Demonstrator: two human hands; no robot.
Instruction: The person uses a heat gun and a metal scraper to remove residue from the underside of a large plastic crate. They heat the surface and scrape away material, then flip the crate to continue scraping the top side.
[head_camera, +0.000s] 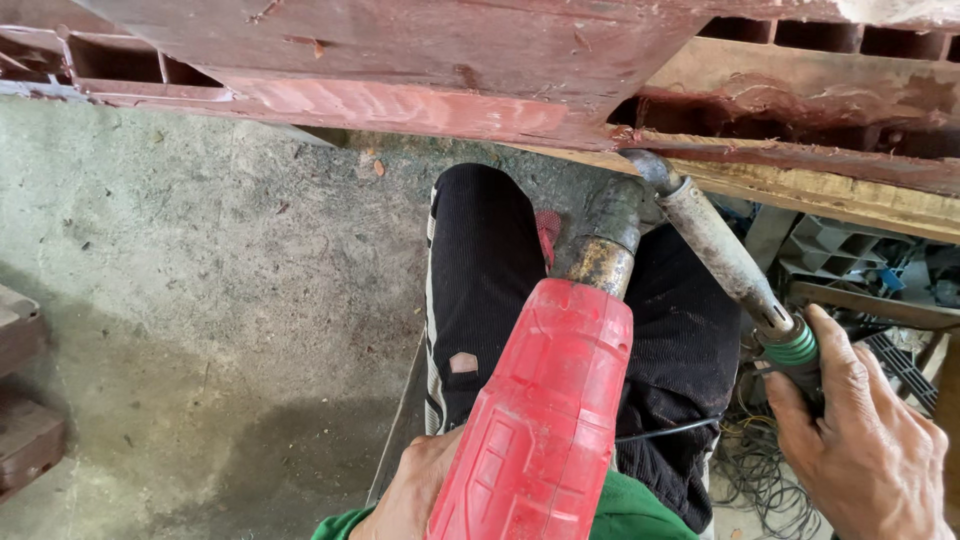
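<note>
Grey concrete floor (200, 300); tangled wires (760, 470) lying on it.

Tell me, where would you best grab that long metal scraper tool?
By the green-ringed handle end of the scraper, coming from the lower right, as the right hand does. The grimy shaft slants up-left to the painted red wood, so the low end is the free one.

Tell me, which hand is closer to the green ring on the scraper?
Right. The right hand grips the handle just below the green ring; the left hand is farther away, holding the red heat gun.
</note>
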